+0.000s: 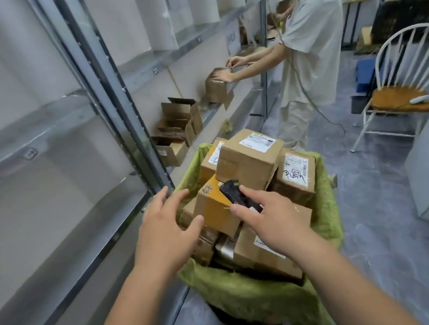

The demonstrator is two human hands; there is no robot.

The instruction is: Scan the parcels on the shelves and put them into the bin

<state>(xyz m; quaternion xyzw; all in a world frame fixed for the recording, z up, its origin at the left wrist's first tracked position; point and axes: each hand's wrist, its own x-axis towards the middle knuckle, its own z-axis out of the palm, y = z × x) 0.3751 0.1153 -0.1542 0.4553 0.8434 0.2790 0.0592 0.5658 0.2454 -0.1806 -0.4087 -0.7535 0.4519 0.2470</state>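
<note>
A bin lined with green cloth [254, 290] stands on the floor beside the shelves, heaped with several cardboard parcels. A large labelled parcel [248, 157] tops the heap, and a yellow-taped parcel [214, 207] lies tilted just below it. My right hand [269, 221] grips a black scanner [236, 194] over the heap. My left hand [165, 225] hovers with spread fingers at the bin's left rim, close to the yellow-taped parcel and holding nothing.
Metal shelves [39, 149] run along the left. Opened cardboard boxes [177, 129] sit on a lower shelf further on. Another person [304, 46] stands ahead pressing on a box [219, 83] on the shelf. A white chair [402, 84] stands at right.
</note>
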